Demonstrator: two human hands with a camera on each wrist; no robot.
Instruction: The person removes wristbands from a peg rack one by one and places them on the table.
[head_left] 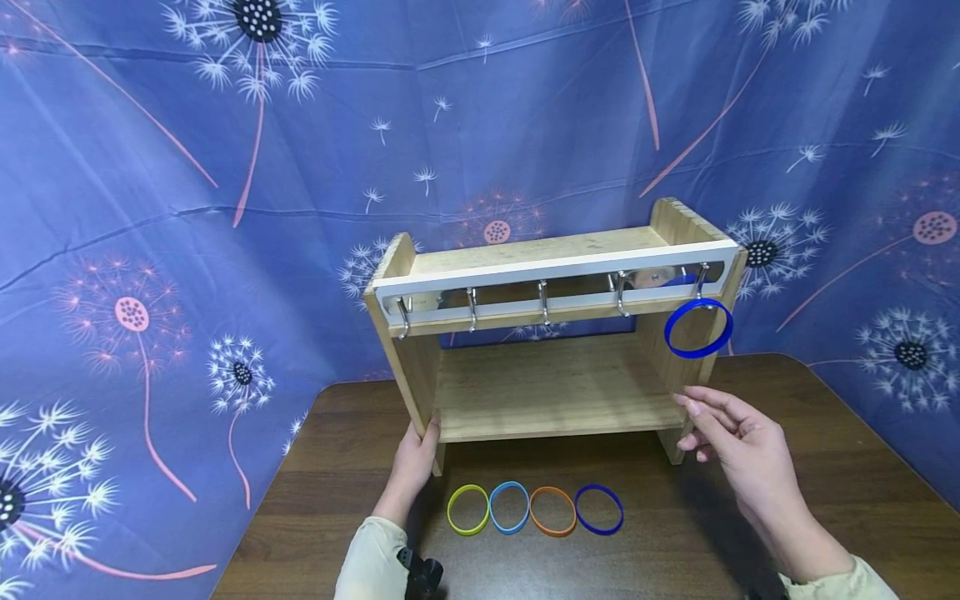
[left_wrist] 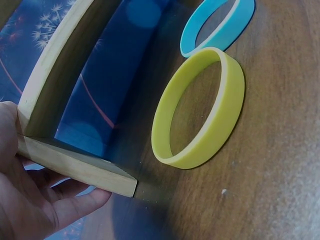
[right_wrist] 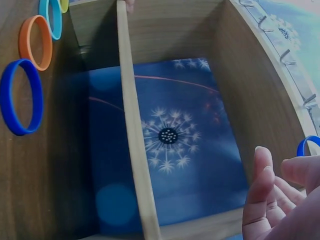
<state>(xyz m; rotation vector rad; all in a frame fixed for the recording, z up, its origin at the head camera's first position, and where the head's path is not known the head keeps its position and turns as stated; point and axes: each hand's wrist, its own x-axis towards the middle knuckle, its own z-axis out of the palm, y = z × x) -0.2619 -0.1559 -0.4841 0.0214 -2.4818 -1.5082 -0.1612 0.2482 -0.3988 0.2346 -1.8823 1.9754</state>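
Observation:
A small wooden shelf (head_left: 555, 383) stands on the table, with a white strip of several metal hooks (head_left: 543, 302) along its upper front. My left hand (head_left: 415, 460) grips the lower front edge of its left side panel (left_wrist: 75, 167). A blue silicone wristband (head_left: 699, 329) hangs from the rightmost hook. Just below that band, by the right side panel, is my right hand (head_left: 738, 442). Its fingers are loosely bent, and in the right wrist view a gap shows between thumb and fingertips (right_wrist: 262, 160), with nothing held.
In front of the shelf, a yellow wristband (head_left: 468, 510), a light blue one (head_left: 509, 507), an orange one (head_left: 552, 512) and a dark blue one (head_left: 599, 509) lie in a row on the brown table (head_left: 300, 500). A blue dandelion-print cloth (head_left: 300, 150) hangs behind.

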